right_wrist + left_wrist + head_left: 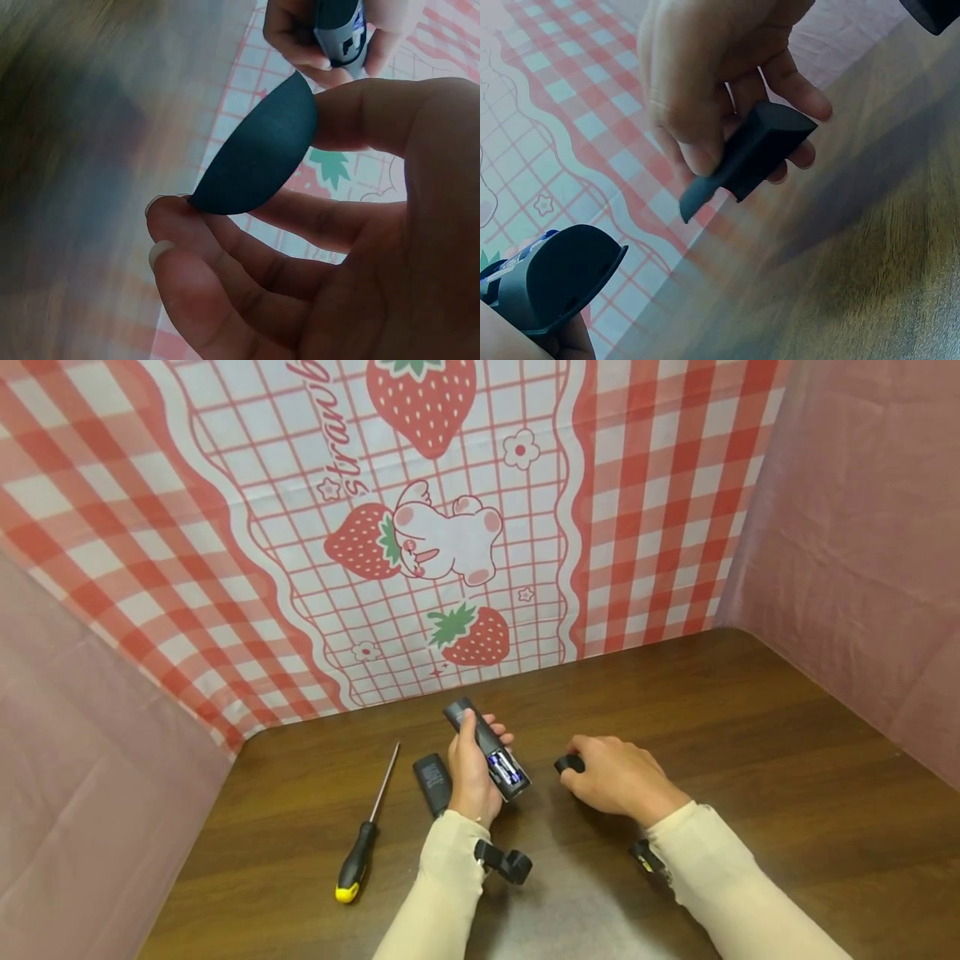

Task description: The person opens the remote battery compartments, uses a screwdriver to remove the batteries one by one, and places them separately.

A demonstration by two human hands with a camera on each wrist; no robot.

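My left hand [471,777] grips a dark remote control [489,742], its thumb lying along the body. The compartment at the near end is uncovered, and batteries [506,768] with blue-and-silver wrapping sit inside. To the right, my right hand [621,777] pinches a small black curved battery cover [763,146] between thumb and fingers, apart from the remote and above the table. In the right wrist view the cover [259,150] shows its rounded end, with the remote's end beyond it.
A screwdriver [363,843] with a black and yellow handle lies on the wooden table [750,735] at the left. Beside my left hand lies a dark flat object with printed lettering [432,781], partly hidden by that hand. A strawberry-patterned cloth [465,552] hangs behind.
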